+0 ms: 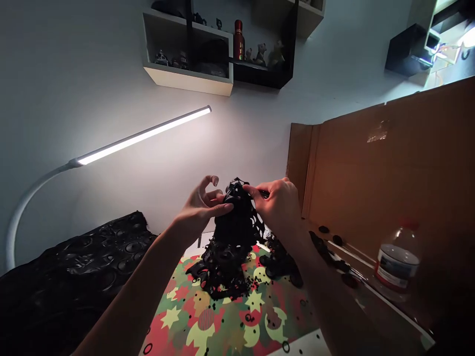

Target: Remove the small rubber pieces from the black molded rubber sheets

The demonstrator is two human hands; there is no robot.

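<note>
A glossy black perforated rubber-like sheet point(237, 225) hangs bunched up between my hands, its lower end resting on a patterned mat. My left hand point(208, 200) grips its upper left side, thumb pressed on the front and index finger raised and curled. At the upper right edge, my right hand point(272, 198) is closed on the sheet's holed, web-like part, thumb and bent fingers pinching it. Torn black scraps point(222, 277) and small round bits lie beneath it. More flat black pieces point(280, 262) sit below my right hand.
A large black sheet with ring marks point(107, 257) lies at left, under a lit lamp point(144, 136). The patterned mat point(208, 341) carries scattered rings and dots. Cardboard point(352, 163) walls the right side, near a clear bottle point(397, 262). Wall shelves point(189, 81) hang above.
</note>
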